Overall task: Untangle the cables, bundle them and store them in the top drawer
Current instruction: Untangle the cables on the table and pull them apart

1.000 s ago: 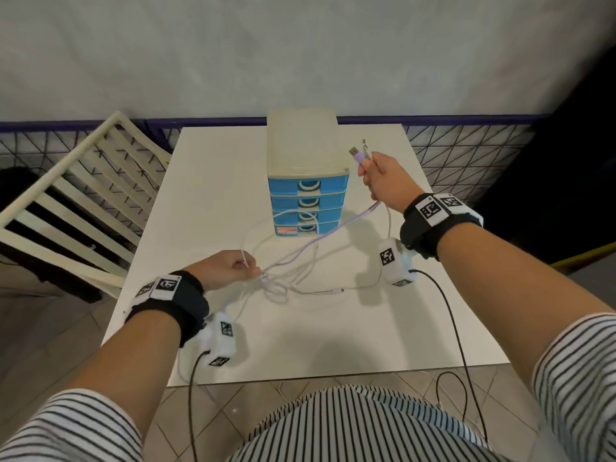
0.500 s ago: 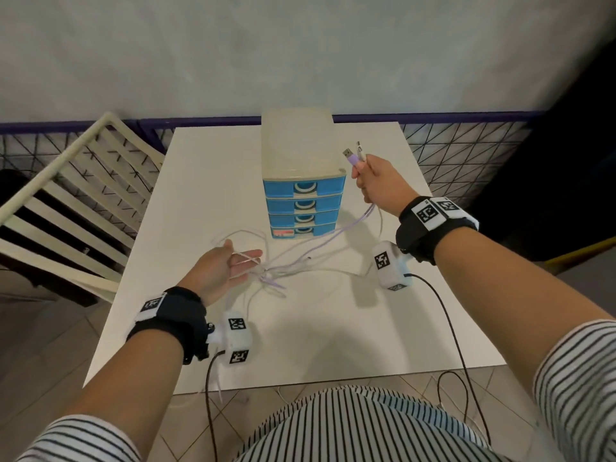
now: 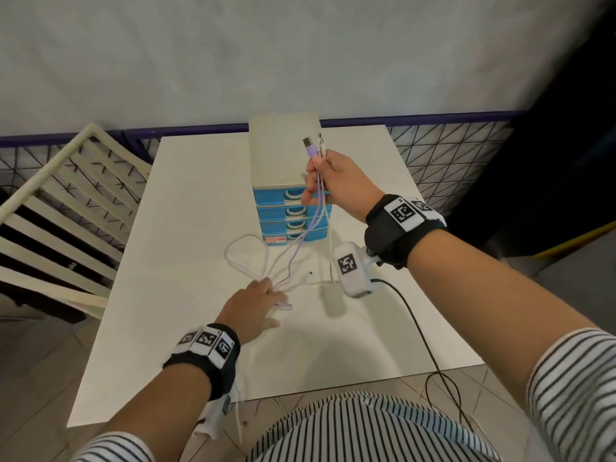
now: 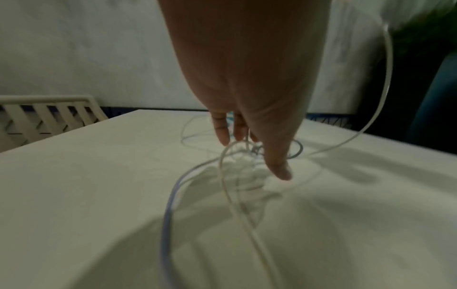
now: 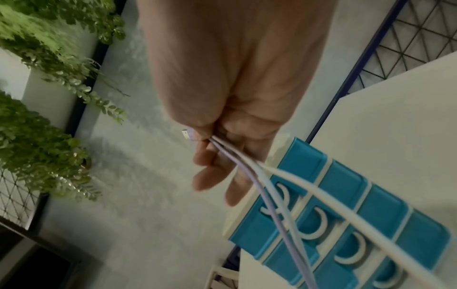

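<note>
A purple cable (image 3: 308, 230) and thin white cables (image 3: 246, 253) lie tangled on the white table (image 3: 200, 201), in front of a cream drawer unit (image 3: 283, 151) with blue drawers, all shut. My right hand (image 3: 318, 166) is raised before the top drawer (image 3: 270, 196) and pinches the purple plug (image 3: 311, 151) and a white plug end together. In the right wrist view, the cables (image 5: 279, 221) run down from my right hand (image 5: 210, 139). My left hand (image 3: 265, 295) lies palm down on the tangle, fingers straight. In the left wrist view, the left fingertips (image 4: 223, 139) touch the loops (image 4: 222, 172).
A white slatted chair (image 3: 66, 201) stands at the table's left. Black wire mesh (image 3: 443, 151) runs behind the table. A black cord (image 3: 416, 328) from my right wrist camera trails off the front edge. Green plants (image 5: 37, 136) hang on the wall.
My right hand has lifted the plug ends higher and moved left, in front of the drawers. My left hand has turned from palm up to palm down and shifted right onto the tangle.
</note>
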